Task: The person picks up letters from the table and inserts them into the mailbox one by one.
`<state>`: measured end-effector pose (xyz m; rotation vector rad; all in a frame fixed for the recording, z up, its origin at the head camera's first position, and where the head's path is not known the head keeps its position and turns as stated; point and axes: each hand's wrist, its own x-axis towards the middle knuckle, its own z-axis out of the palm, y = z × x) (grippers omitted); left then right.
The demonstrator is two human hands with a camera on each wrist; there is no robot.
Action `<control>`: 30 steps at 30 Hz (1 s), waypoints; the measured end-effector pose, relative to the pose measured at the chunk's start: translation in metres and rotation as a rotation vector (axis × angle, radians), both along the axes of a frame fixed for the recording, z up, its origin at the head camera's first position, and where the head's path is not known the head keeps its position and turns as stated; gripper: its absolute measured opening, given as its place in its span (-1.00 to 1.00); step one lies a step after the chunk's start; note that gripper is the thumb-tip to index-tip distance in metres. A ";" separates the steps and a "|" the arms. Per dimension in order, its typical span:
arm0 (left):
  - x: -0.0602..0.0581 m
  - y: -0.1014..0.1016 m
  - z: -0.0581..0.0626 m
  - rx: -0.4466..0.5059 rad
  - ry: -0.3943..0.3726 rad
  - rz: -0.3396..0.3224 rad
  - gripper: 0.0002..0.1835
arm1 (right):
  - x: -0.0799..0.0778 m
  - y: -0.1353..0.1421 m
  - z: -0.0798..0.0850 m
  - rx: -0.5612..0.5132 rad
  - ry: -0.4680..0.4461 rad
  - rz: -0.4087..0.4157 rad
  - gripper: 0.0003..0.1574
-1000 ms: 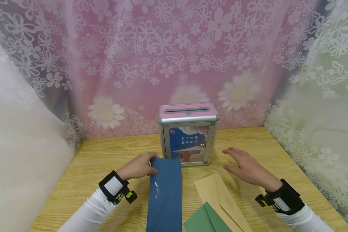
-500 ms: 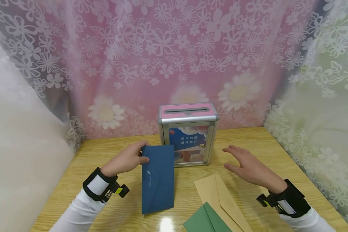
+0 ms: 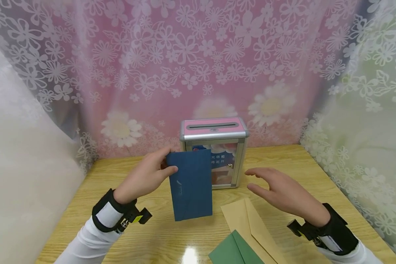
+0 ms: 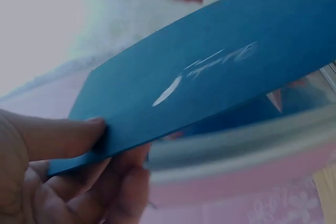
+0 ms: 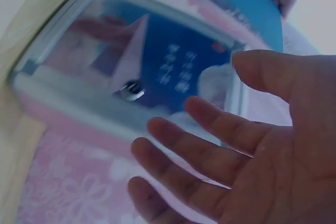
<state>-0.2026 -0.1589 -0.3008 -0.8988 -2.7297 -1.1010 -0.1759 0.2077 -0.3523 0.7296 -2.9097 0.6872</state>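
Note:
A blue envelope with small white print is pinched at its upper left corner by my left hand, thumb in front and fingers behind. It stands upright before the mailbox, overlapping the left part of its door in the head view. The mailbox has a silver frame, a pink top with a long slot, and a small lock. Thumb and fingers apart, my right hand hovers to the right of the mailbox, holding nothing. In the right wrist view its fingers spread beside the mailbox door.
A tan envelope lies on the wooden table at the front, partly covered by a green envelope. A pink flowered curtain hangs behind the mailbox, with pale curtains at both sides.
My left hand has raised the blue envelope off the table, first leftward, then right and up towards the mailbox. The right hand has shifted slightly left.

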 end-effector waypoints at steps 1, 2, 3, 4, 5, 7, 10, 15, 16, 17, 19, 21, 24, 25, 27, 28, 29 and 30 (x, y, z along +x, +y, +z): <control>0.001 0.004 0.002 0.015 0.032 -0.005 -0.75 | 0.000 -0.005 0.003 -0.012 0.008 0.011 -0.36; 0.001 0.008 0.003 0.032 0.063 -0.009 -0.73 | 0.000 -0.010 0.006 -0.025 0.013 0.023 -0.37; 0.002 0.013 0.004 0.049 0.092 -0.014 -0.72 | -0.001 -0.014 0.008 -0.036 0.015 0.037 -0.37; 0.002 0.017 0.005 0.065 0.121 -0.022 -0.70 | -0.002 -0.019 0.009 -0.047 0.014 0.050 -0.37; 0.002 0.022 0.006 0.084 0.145 -0.031 -0.67 | -0.002 -0.023 0.010 -0.053 0.012 0.060 -0.36; 0.003 0.030 0.008 0.117 0.190 -0.049 -0.62 | -0.004 -0.030 0.011 -0.060 0.007 0.064 -0.34; 0.003 0.041 0.011 0.156 0.253 -0.068 -0.60 | -0.006 -0.037 0.010 -0.067 0.008 0.066 -0.48; 0.002 0.051 0.015 0.219 0.336 -0.067 -0.60 | -0.008 -0.041 0.010 -0.120 0.018 0.090 -0.54; 0.002 0.053 0.015 0.232 0.345 -0.069 -0.60 | -0.008 -0.041 0.010 -0.135 0.022 0.095 -0.48; 0.002 0.054 0.015 0.241 0.351 -0.069 -0.60 | -0.008 -0.041 0.010 -0.149 0.028 0.096 -0.46; 0.001 0.057 0.016 0.263 0.359 -0.065 -0.57 | -0.009 -0.040 0.010 -0.188 0.041 0.103 -0.51; -0.001 0.060 0.016 0.283 0.362 -0.054 -0.53 | -0.010 -0.038 0.010 -0.226 0.058 0.100 -0.56; -0.006 0.064 0.014 0.316 0.365 -0.047 -0.47 | -0.014 -0.037 0.012 -0.293 0.071 0.095 -0.62; -0.008 0.065 0.012 0.323 0.367 -0.047 -0.46 | -0.015 -0.037 0.013 -0.311 0.075 0.095 -0.59; -0.011 0.067 0.009 0.334 0.363 -0.053 -0.46 | -0.017 -0.036 0.017 -0.342 0.082 0.092 -0.59; -0.012 0.068 0.008 0.337 0.359 -0.057 -0.47 | -0.018 -0.036 0.020 -0.358 0.084 0.093 -0.58; -0.014 0.070 0.007 0.339 0.357 -0.062 -0.50 | -0.019 -0.036 0.023 -0.373 0.096 0.099 -0.56; -0.015 0.071 0.006 0.335 0.361 -0.059 -0.52 | -0.021 -0.036 0.028 -0.383 0.114 0.104 -0.54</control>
